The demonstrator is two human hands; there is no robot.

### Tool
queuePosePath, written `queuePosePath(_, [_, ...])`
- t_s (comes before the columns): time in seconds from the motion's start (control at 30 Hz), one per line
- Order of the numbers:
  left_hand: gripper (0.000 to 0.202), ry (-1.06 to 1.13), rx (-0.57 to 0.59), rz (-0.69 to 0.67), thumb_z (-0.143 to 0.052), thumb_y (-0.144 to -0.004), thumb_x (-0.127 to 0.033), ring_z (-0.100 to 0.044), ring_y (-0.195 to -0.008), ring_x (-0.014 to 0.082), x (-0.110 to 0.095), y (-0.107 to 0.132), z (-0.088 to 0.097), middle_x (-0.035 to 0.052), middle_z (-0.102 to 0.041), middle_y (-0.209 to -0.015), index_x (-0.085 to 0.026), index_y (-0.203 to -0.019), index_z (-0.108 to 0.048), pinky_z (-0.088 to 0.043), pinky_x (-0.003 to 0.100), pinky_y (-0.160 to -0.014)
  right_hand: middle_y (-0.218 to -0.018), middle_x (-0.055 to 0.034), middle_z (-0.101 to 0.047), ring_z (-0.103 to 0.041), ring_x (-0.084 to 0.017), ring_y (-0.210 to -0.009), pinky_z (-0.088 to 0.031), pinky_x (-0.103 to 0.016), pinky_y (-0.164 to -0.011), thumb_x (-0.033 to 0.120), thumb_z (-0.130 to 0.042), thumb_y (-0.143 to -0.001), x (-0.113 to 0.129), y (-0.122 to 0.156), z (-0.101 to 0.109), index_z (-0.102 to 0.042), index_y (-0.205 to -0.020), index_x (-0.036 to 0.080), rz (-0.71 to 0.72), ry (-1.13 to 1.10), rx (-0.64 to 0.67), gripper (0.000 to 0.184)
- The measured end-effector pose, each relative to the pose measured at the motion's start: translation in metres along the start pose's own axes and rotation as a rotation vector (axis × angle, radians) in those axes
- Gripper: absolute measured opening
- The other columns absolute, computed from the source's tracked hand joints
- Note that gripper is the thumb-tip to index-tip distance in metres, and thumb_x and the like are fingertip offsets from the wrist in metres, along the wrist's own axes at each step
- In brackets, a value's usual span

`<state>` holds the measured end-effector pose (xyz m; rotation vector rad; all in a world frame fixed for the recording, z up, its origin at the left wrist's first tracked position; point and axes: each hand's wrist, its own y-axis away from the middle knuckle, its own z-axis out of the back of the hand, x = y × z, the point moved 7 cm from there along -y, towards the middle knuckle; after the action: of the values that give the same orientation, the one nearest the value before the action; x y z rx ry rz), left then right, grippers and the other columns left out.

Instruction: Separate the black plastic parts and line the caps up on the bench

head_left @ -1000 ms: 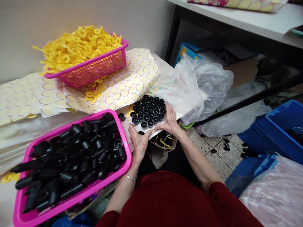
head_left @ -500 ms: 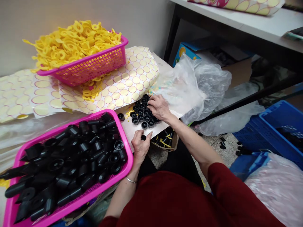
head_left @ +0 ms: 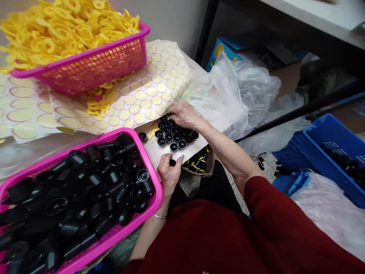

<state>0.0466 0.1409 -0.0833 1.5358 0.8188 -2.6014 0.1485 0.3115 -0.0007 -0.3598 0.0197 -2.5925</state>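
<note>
Pinching black cap (head_left: 172, 163) (left hand (head_left: 168, 176)), right hand (head_left: 183, 114) on cap cluster (head_left: 174, 136)

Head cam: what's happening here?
A seated person works over a cluster of small black caps standing on a white sheet. The right hand rests on the cluster's far edge; the left hand pinches a single cap at the sheet's near edge. A pink basket of black parts sits at the left, a second basket of yellow rings behind.
</note>
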Motion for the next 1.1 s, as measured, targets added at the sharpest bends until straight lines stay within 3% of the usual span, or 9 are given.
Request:
queuePosePath(0.1, [0.025, 0.015, 0.022, 0.001, -0.073, -0.077, -0.036, -0.056, -0.066, 0.0132, 0.001, -0.001, 0.0, 0.0003, -0.057, -0.069, -0.019, -0.072, -0.055, -0.048, 0.026, -0.065, -0.093, -0.0065, -0.064, -0.056, -0.022, -0.092, -0.045, -0.036, -0.084, 0.024, -0.05, -0.089, -0.016, 0.048, 0.025, -0.069, -0.093, 0.018, -0.111, -0.246, -0.332, 0.02])
queuePosePath(0.17, [0.027, 0.015, 0.031, 0.01, -0.074, -0.075, -0.036, -0.056, -0.067, 0.0134, 0.002, 0.0, -0.001, 0.0, -0.057, -0.07, -0.02, -0.071, -0.053, -0.048, 0.026, -0.065, -0.084, -0.0042, -0.062, -0.057, -0.018, -0.081, -0.048, -0.035, -0.078, 0.027, -0.05, -0.091, -0.02, 0.096, 0.026, -0.068, -0.087, 0.019, -0.181, -0.409, -0.508, 0.02])
queuePosePath(0.33, [0.025, 0.002, 0.016, -0.001, -0.072, -0.073, -0.029, -0.059, -0.072, 0.0143, 0.001, 0.0, -0.001, 0.0012, -0.06, -0.076, -0.02, -0.07, -0.049, -0.049, 0.028, -0.069, -0.077, -0.0018, -0.062, -0.059, -0.015, -0.069, -0.049, -0.031, -0.065, 0.026, -0.058, -0.09, 0.002, 0.197, -0.03, -0.067, -0.082, 0.021, -0.227, -0.746, -0.493, 0.013])
queuePosePath(0.47, [0.023, -0.002, 0.007, -0.032, -0.07, -0.074, -0.025, -0.059, -0.071, 0.0138, -0.001, 0.0, -0.001, 0.0009, -0.059, -0.075, -0.02, -0.07, -0.049, -0.049, 0.027, -0.068, -0.073, -0.002, -0.063, -0.06, -0.016, -0.066, -0.05, -0.03, -0.06, 0.027, -0.061, -0.087, 0.007, 0.232, -0.067, -0.068, -0.079, 0.022, -0.348, -0.853, -0.45, 0.012])
queuePosePath(0.63, [0.019, -0.044, 0.002, -0.02, -0.07, -0.074, -0.028, -0.057, -0.067, 0.0141, 0.001, -0.002, -0.002, -0.0004, -0.058, -0.071, -0.02, -0.072, -0.053, -0.049, 0.028, -0.065, -0.077, -0.0028, -0.064, -0.061, -0.016, -0.069, -0.051, -0.031, -0.063, 0.027, -0.059, -0.088, -0.006, 0.222, -0.059, -0.069, -0.083, 0.022, -0.354, -0.812, -0.495, 0.012])
queuePosePath(0.83, [0.018, -0.069, 0.001, -0.045, -0.069, -0.075, -0.028, -0.057, -0.066, 0.0138, 0.0, -0.002, -0.002, -0.0003, -0.058, -0.069, -0.02, -0.071, -0.053, -0.05, 0.027, -0.065, -0.093, -0.0078, -0.063, -0.059, -0.022, -0.089, -0.051, -0.039, -0.081, 0.027, -0.052, -0.09, -0.023, 0.167, -0.025, -0.07, -0.092, 0.021, -0.299, -0.485, -0.552, 0.019])
queuePosePath(0.93, [0.018, -0.08, -0.002, -0.054, -0.069, -0.075, -0.028, -0.057, -0.065, 0.0136, -0.001, -0.002, -0.002, -0.0004, -0.058, -0.069, -0.02, -0.071, -0.053, -0.049, 0.027, -0.064, -0.097, -0.0089, -0.063, -0.055, -0.025, -0.096, -0.047, -0.04, -0.086, 0.026, -0.049, -0.093, -0.027, 0.127, -0.011, -0.071, -0.092, 0.021, -0.275, -0.248, -0.453, 0.023])
queuePosePath(1.1, [0.018, -0.091, 0.001, -0.064, -0.069, -0.076, -0.027, -0.056, -0.064, 0.0131, -0.003, -0.002, -0.003, -0.0013, -0.056, -0.068, -0.02, -0.071, -0.053, -0.048, 0.026, -0.064, -0.097, -0.0118, -0.064, -0.05, -0.027, -0.097, -0.043, -0.039, -0.081, 0.023, -0.047, -0.092, -0.03, 0.067, -0.01, -0.07, -0.086, 0.016, -0.232, 0.02, -0.114, 0.025])
